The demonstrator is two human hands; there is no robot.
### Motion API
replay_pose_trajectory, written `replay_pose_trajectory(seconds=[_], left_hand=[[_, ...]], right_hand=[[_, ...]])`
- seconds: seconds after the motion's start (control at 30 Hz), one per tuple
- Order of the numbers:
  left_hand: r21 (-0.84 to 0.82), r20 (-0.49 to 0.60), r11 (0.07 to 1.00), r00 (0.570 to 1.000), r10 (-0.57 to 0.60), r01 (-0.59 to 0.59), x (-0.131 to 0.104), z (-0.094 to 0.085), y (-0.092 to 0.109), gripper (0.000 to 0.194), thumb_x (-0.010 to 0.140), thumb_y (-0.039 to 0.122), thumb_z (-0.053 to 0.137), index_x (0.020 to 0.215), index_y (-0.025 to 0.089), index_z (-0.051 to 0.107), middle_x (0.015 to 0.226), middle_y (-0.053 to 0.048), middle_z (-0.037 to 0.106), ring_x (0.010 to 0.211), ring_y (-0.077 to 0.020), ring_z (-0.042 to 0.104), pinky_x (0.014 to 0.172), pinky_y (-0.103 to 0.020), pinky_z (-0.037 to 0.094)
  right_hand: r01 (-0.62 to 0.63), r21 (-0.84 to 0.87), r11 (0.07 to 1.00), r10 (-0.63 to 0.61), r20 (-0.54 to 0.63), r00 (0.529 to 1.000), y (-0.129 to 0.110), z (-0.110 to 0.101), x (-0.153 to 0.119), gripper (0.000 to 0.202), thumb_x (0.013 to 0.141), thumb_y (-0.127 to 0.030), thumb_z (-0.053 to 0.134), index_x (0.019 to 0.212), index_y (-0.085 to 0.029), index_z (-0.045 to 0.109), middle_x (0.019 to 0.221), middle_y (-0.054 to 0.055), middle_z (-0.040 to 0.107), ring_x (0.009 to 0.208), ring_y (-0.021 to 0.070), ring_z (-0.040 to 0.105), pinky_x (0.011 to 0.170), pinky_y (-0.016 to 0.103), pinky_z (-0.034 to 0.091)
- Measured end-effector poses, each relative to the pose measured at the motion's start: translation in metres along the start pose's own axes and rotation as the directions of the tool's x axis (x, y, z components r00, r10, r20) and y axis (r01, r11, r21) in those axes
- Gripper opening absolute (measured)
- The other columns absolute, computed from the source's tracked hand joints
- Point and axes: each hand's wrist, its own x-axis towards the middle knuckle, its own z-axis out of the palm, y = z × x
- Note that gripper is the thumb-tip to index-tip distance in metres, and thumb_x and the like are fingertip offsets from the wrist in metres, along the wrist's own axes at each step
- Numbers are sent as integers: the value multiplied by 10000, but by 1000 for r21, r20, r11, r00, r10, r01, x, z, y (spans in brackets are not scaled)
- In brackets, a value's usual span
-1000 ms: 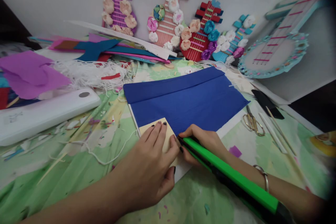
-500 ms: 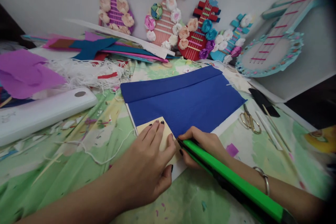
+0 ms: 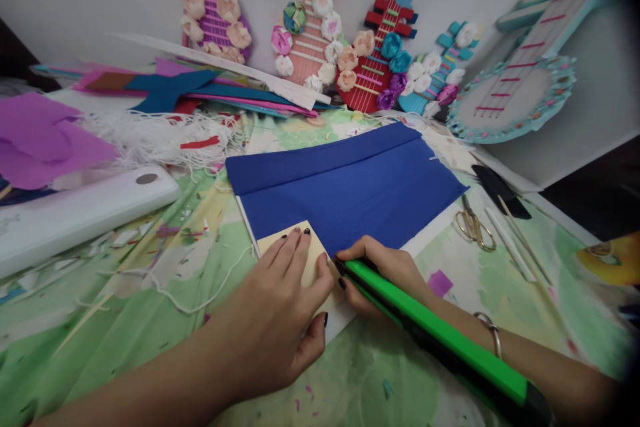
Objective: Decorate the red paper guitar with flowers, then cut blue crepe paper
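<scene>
Flat on a small cream card (image 3: 315, 245) lies my left hand (image 3: 280, 313), fingers stretched out and pressing it down. The card covers the near left corner of a dark blue paper sheet (image 3: 320, 193), which has a fold along its far side. A white sheet (image 3: 443, 221) shows beneath the blue one. My right hand (image 3: 383, 273) is closed around the front of a large green and black utility knife (image 3: 440, 327). Its tip is at the card's right edge, close to my left thumb; the blade itself is too small to make out.
Gold-handled scissors (image 3: 473, 227), a white stick (image 3: 510, 247) and a black flat object (image 3: 500, 190) lie right. Left are a white device (image 3: 100, 213), tangled white string (image 3: 160, 140) and purple paper (image 3: 45, 140). Several decorated toy guitars (image 3: 367, 73) lean against the wall.
The whole view has shifted slightly, so things appear a little further left and up. Both hands keep their places on the card and the knife, with the knife tip barely moved.
</scene>
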Motion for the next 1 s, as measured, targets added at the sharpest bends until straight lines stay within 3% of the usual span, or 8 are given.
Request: replay_pose_trajectory(seconds=[0.37,0.67,0.83,1.0], left_hand=[[12,-6,1000,1000,5,-4,2,0,0,500,843,339,498,1260,64,538,1357,-324,472,1315,-450,400,1041,-566,396],[17,-11,1000,1000,8,-8,1,0,-1,497,842,339,505,1258,71,537,1358,-318,475,1314,-444,407,1039,-565,401],[15,-14,1000,1000,9,-8,1,1,0,504,839,346,505,1266,78,527,1359,-307,477,1321,-440,398,1040,-567,396],[16,-12,1000,1000,6,-6,0,1,0,506,835,346,509,1269,87,526,1350,-284,497,1322,-425,401,1050,-566,388]], right_hand=[[88,13,996,-88,-15,996,4,3,0,245,689,-125,611,896,-242,552,712,-58,686,559,97,618,543,170,444],[84,-19,996,-84,-16,996,2,2,0,253,686,-112,604,896,-243,553,699,-59,678,551,99,604,536,177,437],[134,-6,991,-134,-67,989,-1,0,-2,285,673,-85,596,908,-240,549,682,-66,661,530,88,581,542,176,427],[144,-13,989,-145,-35,989,2,1,-5,301,686,-76,584,932,-246,543,698,-65,671,552,96,597,558,185,430]])
